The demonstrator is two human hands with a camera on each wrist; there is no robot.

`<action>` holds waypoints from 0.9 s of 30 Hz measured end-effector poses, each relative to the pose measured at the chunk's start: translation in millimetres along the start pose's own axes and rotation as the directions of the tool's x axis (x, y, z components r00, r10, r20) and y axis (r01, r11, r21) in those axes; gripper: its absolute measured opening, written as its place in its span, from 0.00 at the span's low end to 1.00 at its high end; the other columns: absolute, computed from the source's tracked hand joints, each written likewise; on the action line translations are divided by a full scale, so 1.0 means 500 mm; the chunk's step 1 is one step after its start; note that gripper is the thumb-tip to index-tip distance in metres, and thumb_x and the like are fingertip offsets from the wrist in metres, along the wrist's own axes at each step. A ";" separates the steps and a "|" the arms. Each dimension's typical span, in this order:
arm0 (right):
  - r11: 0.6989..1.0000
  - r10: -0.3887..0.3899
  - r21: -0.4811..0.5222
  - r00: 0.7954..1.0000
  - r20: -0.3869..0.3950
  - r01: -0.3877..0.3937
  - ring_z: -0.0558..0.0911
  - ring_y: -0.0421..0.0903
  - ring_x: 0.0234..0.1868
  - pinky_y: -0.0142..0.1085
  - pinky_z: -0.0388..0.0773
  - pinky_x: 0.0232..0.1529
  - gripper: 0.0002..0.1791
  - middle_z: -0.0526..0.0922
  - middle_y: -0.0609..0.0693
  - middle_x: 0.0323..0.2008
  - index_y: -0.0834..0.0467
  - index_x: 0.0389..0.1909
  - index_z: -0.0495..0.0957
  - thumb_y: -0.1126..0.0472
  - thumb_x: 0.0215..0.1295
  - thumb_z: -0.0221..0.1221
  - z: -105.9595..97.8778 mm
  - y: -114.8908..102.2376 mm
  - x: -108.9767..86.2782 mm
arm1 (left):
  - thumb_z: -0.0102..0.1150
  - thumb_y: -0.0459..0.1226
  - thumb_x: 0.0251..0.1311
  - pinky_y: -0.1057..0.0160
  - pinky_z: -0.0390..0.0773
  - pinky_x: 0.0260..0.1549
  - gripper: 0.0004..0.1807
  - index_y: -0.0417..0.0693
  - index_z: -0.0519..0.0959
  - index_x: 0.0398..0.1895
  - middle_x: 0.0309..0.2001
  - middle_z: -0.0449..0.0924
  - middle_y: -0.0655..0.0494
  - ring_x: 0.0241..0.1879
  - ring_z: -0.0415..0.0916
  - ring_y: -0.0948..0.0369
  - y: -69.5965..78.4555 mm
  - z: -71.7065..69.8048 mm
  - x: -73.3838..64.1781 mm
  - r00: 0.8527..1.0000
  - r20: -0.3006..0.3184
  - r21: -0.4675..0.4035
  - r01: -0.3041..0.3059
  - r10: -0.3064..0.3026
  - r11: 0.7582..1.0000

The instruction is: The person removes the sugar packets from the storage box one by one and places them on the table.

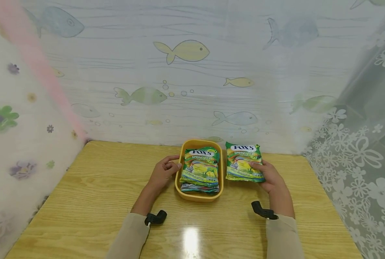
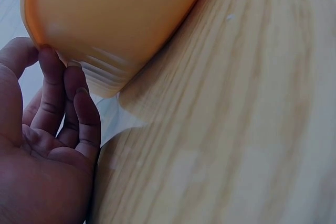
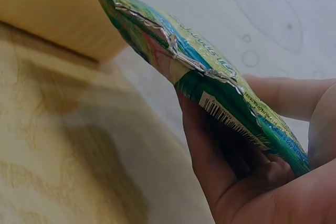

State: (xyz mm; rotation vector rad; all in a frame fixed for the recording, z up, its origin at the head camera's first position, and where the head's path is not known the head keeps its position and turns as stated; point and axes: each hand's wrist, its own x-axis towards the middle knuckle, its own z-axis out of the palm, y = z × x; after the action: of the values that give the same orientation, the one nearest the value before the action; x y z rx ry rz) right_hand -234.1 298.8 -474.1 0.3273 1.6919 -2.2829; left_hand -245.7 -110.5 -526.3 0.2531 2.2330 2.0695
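A yellow plastic tub point(image 1: 199, 197) stands on the table with a green Fox's Spring Tea candy bag point(image 1: 200, 167) lying face up in it. More bags point(image 1: 198, 187) show beneath that one. At the tub's left side, my left hand point(image 1: 164, 173) pinches the rim; in the left wrist view the thumb is over the edge and the fingertips point(image 2: 51, 59) press the outer wall. My right hand point(image 1: 271, 178) grips a second Spring Tea candy bag point(image 1: 242, 162) just right of the tub, thumb on the front and fingers behind. Its barcode side point(image 3: 228, 116) faces the right wrist camera.
The wood-grain table point(image 1: 114, 187) runs back to a pale curtain point(image 1: 186, 75) printed with fish, close behind the tub. Flowered sheets hang at the left point(image 1: 27, 133) and right point(image 1: 357, 172). Black wrist mounts point(image 1: 156, 217) stick out from both sleeves.
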 end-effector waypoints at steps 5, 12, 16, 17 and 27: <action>0.999 0.000 -0.041 1.000 -0.013 0.000 0.88 0.37 0.40 0.32 0.85 0.42 0.38 0.88 0.42 0.38 0.63 0.84 0.50 0.62 0.82 0.57 -0.003 0.008 0.010 | 0.66 0.44 0.75 0.59 0.74 0.47 0.23 0.54 0.78 0.70 0.35 0.85 0.53 0.41 0.76 0.55 0.000 0.000 0.000 1.000 -0.001 -0.006 0.004 -0.004 1.000; 0.993 0.000 -0.114 1.000 -0.024 -0.003 0.87 0.36 0.40 0.32 0.84 0.43 0.39 0.87 0.40 0.38 0.67 0.84 0.49 0.60 0.82 0.56 -0.003 0.020 0.017 | 0.66 0.44 0.75 0.58 0.74 0.48 0.23 0.55 0.78 0.70 0.35 0.85 0.53 0.41 0.76 0.54 0.000 -0.001 0.000 1.000 0.005 0.003 -0.004 0.004 1.000; 0.989 -0.002 -0.145 1.000 -0.015 -0.001 0.87 0.36 0.41 0.32 0.84 0.44 0.38 0.87 0.40 0.39 0.68 0.83 0.50 0.60 0.83 0.56 -0.003 0.027 0.021 | 0.65 0.45 0.75 0.57 0.74 0.49 0.23 0.55 0.78 0.70 0.35 0.85 0.52 0.42 0.77 0.54 0.004 -0.002 -0.003 1.000 0.005 0.011 -0.009 0.009 1.000; 0.989 -0.001 -0.150 1.000 -0.010 0.000 0.87 0.36 0.42 0.32 0.84 0.45 0.38 0.87 0.40 0.39 0.67 0.83 0.50 0.60 0.83 0.56 -0.003 0.029 0.022 | 0.65 0.45 0.75 0.57 0.74 0.49 0.23 0.55 0.78 0.70 0.36 0.85 0.52 0.42 0.77 0.54 0.005 -0.002 -0.004 1.000 0.005 0.013 -0.009 0.009 1.000; 0.987 0.017 -0.161 0.999 -0.046 -0.024 0.86 0.36 0.43 0.33 0.84 0.46 0.37 0.86 0.41 0.42 0.67 0.83 0.52 0.59 0.83 0.55 -0.002 0.035 0.022 | 0.65 0.44 0.75 0.57 0.73 0.50 0.23 0.53 0.78 0.69 0.37 0.86 0.53 0.42 0.77 0.54 0.018 -0.002 -0.010 1.000 0.001 0.026 -0.014 0.014 1.000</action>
State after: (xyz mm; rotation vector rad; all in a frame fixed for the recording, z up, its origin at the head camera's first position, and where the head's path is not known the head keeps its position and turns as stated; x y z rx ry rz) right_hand -238.3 293.8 -493.8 0.3614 1.8726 -2.1217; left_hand -240.4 -111.9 -517.6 0.2726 2.2653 2.0486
